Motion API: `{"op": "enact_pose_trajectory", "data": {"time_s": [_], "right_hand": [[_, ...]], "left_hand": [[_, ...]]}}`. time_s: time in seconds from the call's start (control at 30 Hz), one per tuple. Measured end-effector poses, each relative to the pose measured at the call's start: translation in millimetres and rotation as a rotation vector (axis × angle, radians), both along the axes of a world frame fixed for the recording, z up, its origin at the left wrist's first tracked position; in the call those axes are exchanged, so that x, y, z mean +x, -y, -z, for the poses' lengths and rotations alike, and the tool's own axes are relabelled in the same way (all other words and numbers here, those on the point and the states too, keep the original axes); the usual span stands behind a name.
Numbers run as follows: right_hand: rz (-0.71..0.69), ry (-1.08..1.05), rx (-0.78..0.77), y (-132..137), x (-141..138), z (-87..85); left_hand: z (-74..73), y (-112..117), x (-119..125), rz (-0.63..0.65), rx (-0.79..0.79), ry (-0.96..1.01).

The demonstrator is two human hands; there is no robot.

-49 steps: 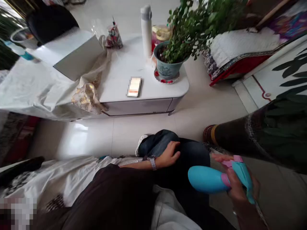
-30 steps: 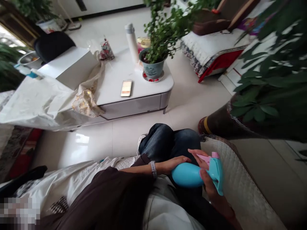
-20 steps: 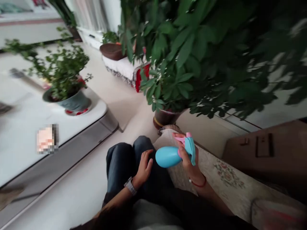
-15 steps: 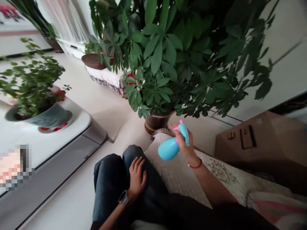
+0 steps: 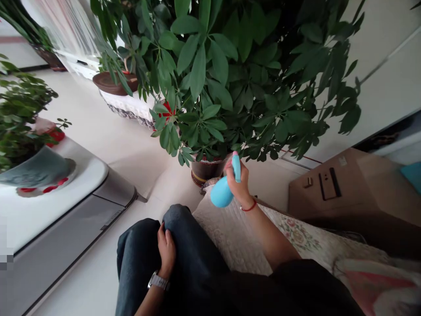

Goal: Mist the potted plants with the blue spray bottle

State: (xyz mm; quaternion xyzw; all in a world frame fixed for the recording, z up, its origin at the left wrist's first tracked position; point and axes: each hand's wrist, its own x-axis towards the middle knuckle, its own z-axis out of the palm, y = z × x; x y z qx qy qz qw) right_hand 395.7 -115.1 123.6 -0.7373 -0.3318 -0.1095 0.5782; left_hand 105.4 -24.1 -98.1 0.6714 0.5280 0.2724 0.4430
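Note:
My right hand (image 5: 239, 188) is closed round a light blue spray bottle (image 5: 221, 193) with a pink trigger, held up with its nozzle toward a big leafy plant (image 5: 230, 83). The plant grows from a dark brown pot (image 5: 205, 170) on the floor just beyond the bottle. My left hand (image 5: 166, 252) lies on my knee in dark jeans, fingers loosely curled with nothing in them; a watch is on that wrist.
A white low table (image 5: 59, 193) stands at the left with a small potted plant (image 5: 23, 127) on it. A patterned seat cushion (image 5: 250, 237) lies under my right arm. A brown cabinet (image 5: 332, 188) sits at the right. More pots (image 5: 113, 83) stand behind.
My view swung right from the table to the big plant. My right hand raised the spray bottle from my lap toward the leaves. My left hand stayed on my knee.

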Motion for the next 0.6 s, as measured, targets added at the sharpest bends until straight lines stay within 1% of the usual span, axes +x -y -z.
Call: {"op": "enact_pose_trajectory", "data": {"time_s": [0.1, 0.23, 0.3, 0.5, 0.6], "right_hand": [[0.014, -0.024, -0.001, -3.8, 1.1, 1.6], [-0.059, -0.03, -0.01, -5.6, -6.3, -0.6], [-0.073, -0.028, -0.022, -6.8, -9.8, -0.5], [-0.042, 0.004, -0.028, -10.7, -7.7, 9.5], [-0.031, -0.017, -0.021, -9.1, -8.0, 13.2]], "left_hand": [[-2.1, -0.1, -0.3, 0.008, -0.005, 0.002], [-1.4, -0.1, -0.7, 0.013, -0.005, 0.001], [-1.7, 0.1, -0.9, 0.01, -0.011, -0.002], [-2.9, 0.2, -1.8, 0.009, -0.029, 0.013], [-2.2, 0.1, -1.9, 0.006, -0.03, 0.019]]}}
